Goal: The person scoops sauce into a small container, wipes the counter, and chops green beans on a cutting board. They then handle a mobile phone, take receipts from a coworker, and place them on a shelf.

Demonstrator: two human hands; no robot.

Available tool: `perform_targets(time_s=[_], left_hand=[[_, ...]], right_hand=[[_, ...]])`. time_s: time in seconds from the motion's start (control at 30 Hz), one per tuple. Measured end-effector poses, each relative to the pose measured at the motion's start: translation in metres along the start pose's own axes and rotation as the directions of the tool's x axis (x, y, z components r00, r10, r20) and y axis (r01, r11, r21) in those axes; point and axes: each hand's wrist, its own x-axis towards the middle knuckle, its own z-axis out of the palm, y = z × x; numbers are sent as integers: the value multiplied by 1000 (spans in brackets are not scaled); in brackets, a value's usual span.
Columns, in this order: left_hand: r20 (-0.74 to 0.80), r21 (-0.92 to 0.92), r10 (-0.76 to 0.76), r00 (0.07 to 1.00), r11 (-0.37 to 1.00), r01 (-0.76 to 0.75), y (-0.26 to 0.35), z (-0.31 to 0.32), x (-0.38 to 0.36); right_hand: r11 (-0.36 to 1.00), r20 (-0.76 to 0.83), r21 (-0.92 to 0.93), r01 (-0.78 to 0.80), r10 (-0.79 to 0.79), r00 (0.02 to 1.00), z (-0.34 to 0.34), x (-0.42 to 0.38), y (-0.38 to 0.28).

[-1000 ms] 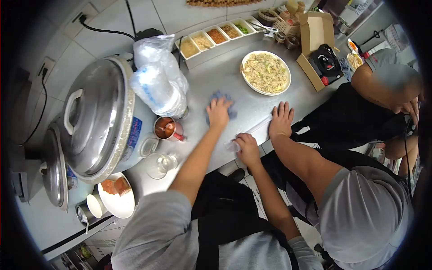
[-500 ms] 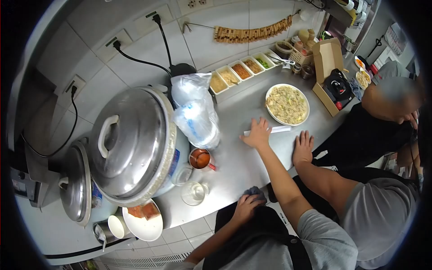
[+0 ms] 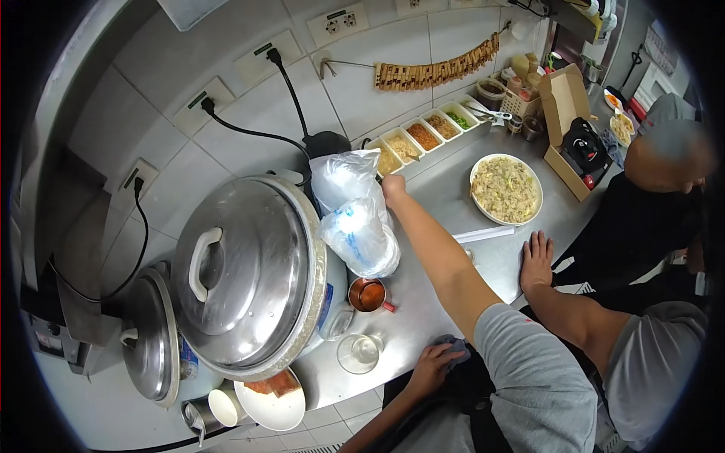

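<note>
Blue cloth (image 3: 455,349) sits bunched in your left grip (image 3: 432,368), fingers closed around it, held low at the near edge of the desk (image 3: 423,302) and close against your body. It looks wadded rather than spread, probably so it stays clear of the food. Just beyond that grip and a little to its left stands an empty glass (image 3: 359,353). Farther on is a small copper cup (image 3: 368,294) of red sauce, tucked against the big rice cooker (image 3: 249,272), whose lid is on.

Your right arm stretches well forward across the desk. The right grip (image 3: 393,186) is at the top edge of the plastic bags (image 3: 355,219), which lean on the cooker's side. The fingers curl at the bag's rim and touch it, but you cannot tell from here whether they have pinched the plastic or only rest on it.

To the right of your forearm a paper-wrapped stick (image 3: 483,234) lies flat. Past it a co-worker's hand (image 3: 536,260) is pressed palm-down on the desk, seemingly for support.

Right of your right grip sits a plate of fried rice (image 3: 505,189). Beyond that grip a row of condiment trays (image 3: 423,136) lines the wall within easy reach, and an open cardboard box (image 3: 574,136) stands at the far right.
</note>
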Motion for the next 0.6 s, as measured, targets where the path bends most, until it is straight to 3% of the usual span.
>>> perform_targets(time_s=[0.13,0.2,0.27,0.33,0.4,0.47,0.53,0.6], left_hand=[[-77,61,38,996,998,-34,-6,1,6],[-96,125,19,995,992,-7,-8,2,15],[-165,215,-45,985,973,80,-3,3,23],[-252,288,-47,967,950,121,-7,4,36],[-311,313,-43,949,939,145,1,-6,53],[-337,342,-110,935,911,231,-6,-8,68],[-343,365,-166,925,884,294,-4,-10,78],[-284,558,-345,895,700,447,-2,-12,81]], right_hand=[[998,-54,-67,18,-22,998,1,-4,-1],[996,70,71,-62,57,996,-6,-5,1],[993,97,65,-94,87,991,-23,-10,-4],[944,157,-324,59,-7,988,-49,-24,-14],[974,206,-221,45,1,979,-74,-60,-30],[972,189,-230,53,-8,982,-104,-101,-42],[912,257,-321,256,-176,950,-136,-138,-44],[923,257,-251,290,-226,940,-166,-179,-39]])
